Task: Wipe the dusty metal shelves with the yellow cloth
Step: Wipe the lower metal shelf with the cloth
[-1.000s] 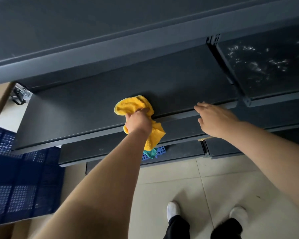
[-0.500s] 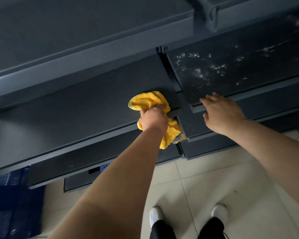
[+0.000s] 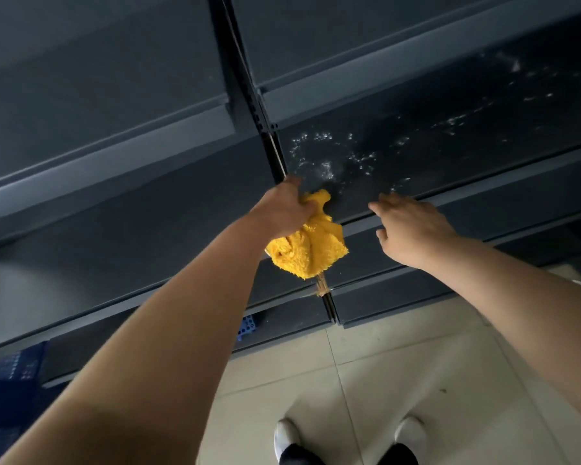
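1. Left hand (image 3: pixel 284 209), centre of frame: fingers curled tight round a bunched yellow cloth (image 3: pixel 307 250), knuckles close against the upright post (image 3: pixel 265 129) that divides the two bays.
2. Yellow cloth: gripped near its top. A small tuft shows above the fist and lies at the near left corner of the dusty shelf (image 3: pixel 426 182). The larger wad hangs below the fist, in front of the shelf's front lip (image 3: pixel 500 179) and off the surface.
3. Right hand (image 3: pixel 413 226), right of centre: holds nothing, fingers loosely spread, fingertips at the front lip just to the right of the cloth.
4. Dust specks (image 3: pixel 326 169): the nearest cluster sits just above and to the right of the cloth's tuft. The band then trails along the shelf toward the upper right of the frame.
5. Governing relation: the dirt lies up and right of the grip, with its long axis along the shelf. The cloth-bearing left hand is already at the near end of that band, and the empty right hand lies beside the likely path. Judgement: the hanging wad needs lifting onto the surface before a rightward stroke.
6. Left-bay shelf (image 3: pixel 131 213): no specks visible.
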Demonstrator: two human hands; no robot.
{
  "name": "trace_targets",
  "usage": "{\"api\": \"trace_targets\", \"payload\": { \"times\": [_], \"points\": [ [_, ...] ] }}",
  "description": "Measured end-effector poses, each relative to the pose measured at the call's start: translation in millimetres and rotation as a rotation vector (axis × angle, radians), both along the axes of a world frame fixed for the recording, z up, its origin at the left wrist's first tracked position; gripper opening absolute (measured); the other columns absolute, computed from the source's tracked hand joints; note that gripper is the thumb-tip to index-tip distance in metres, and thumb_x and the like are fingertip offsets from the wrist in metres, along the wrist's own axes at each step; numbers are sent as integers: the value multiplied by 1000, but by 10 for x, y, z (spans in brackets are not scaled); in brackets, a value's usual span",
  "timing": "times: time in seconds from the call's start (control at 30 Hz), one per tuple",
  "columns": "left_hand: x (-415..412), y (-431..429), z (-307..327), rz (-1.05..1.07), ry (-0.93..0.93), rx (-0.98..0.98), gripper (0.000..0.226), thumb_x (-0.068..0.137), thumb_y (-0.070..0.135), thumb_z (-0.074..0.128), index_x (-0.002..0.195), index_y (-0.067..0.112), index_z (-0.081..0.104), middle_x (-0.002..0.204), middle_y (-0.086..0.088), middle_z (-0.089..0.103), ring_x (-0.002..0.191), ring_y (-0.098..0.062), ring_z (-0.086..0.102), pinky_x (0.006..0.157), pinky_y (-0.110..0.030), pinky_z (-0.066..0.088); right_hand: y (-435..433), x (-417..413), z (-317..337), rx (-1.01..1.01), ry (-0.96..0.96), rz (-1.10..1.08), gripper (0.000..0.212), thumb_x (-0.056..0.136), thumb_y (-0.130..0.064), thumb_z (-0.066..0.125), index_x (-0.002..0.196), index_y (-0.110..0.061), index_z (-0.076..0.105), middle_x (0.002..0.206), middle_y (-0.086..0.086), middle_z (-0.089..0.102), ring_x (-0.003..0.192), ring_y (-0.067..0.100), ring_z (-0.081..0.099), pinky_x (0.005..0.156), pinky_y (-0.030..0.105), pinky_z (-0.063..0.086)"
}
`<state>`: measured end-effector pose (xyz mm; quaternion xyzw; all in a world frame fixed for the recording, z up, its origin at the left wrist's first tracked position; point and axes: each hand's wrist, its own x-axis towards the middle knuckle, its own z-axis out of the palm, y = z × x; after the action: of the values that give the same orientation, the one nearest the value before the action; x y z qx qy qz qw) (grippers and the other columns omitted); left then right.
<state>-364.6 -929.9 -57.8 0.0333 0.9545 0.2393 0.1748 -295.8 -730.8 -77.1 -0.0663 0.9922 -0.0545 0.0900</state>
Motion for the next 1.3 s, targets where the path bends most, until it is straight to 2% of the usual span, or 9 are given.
{"api": "trace_targets", "payload": {
  "times": [0.07, 0.2, 0.27, 0.4, 0.53, 0.7, 0.87, 1.07, 1.3],
  "points": [
    [-97, 87, -38, 70, 108, -32, 62, 90, 46, 55, 139, 14, 33, 121, -10, 55, 102, -27, 58, 84, -40, 52, 50, -17, -30, -19, 4, 31, 50, 92, -23, 51, 140, -17, 38, 140, 5, 44, 128, 26, 43, 100, 42, 41],
    [-81, 221, -330, 135, 212, -346, 63, 90, 57, 46, 142, 23, 34, 150, -5, 26, 133, -34, 26, 109, -53, 26, 171, -75, -122, -33, 8, 60, 52, 93, -24, 51, 142, -17, 36, 144, 6, 41, 130, 26, 42, 101, 43, 40],
    [30, 285, -495, 126, 168, -347, 63, 92, 59, 37, 147, 28, 25, 156, -4, 14, 137, -35, 19, 112, -54, 21, 225, -110, -164, -42, -2, 59, 53, 93, -24, 51, 143, -17, 34, 146, 6, 39, 132, 26, 41, 102, 43, 40],
    [165, 324, -712, -39, 183, -209, 63, 97, 43, 40, 151, 32, 11, 160, -2, -2, 144, -33, 4, 112, -52, 22, 273, -197, -211, -46, -22, 47, 52, 93, -23, 50, 142, -17, 35, 146, 6, 39, 132, 25, 41, 102, 42, 40],
    [64, 309, -846, -83, 214, -166, 57, 99, 40, 36, 150, 37, 10, 160, 3, -3, 145, -30, -2, 113, -52, 17, 324, -313, -269, -23, 0, -16, 51, 90, -16, 53, 140, -16, 39, 145, 6, 40, 133, 26, 39, 103, 43, 39],
    [-310, 364, -922, -29, 224, -232, 54, 99, 42, 30, 149, 39, 11, 160, -2, -4, 143, -38, -15, 116, -52, -6, 419, -463, -388, -32, 22, -87, 49, 92, -17, 51, 140, -17, 40, 148, 6, 38, 139, 26, 31, 107, 45, 34],
    [-687, 353, -878, -41, 183, -268, 54, 100, 42, 29, 150, 38, 8, 160, -3, -6, 143, -41, -13, 117, -53, -2, 420, -620, -427, -43, 75, -113, 38, 94, -22, 48, 131, -12, 48, 135, 7, 49, 126, 27, 45, 96, 43, 43],
    [-1106, 382, -861, 15, 190, -282, 55, 100, 42, 28, 151, 33, 11, 160, -6, -2, 144, -37, -9, 117, -51, -1, 467, -718, -385, -23, 75, -109, 35, 90, -14, 51, 124, -17, 54, 122, 4, 58, 108, 24, 57, 83, 35, 52],
    [-1419, 441, -888, 68, 207, -315, 54, 99, 40, 30, 150, 31, 15, 160, -8, 3, 145, -37, -5, 117, -52, -1, 537, -703, -427, -44, 115, -91, 41, 92, -13, 48, 132, -21, 52, 133, -1, 56, 118, 20, 55, 94, 37, 49]
  ]
}}
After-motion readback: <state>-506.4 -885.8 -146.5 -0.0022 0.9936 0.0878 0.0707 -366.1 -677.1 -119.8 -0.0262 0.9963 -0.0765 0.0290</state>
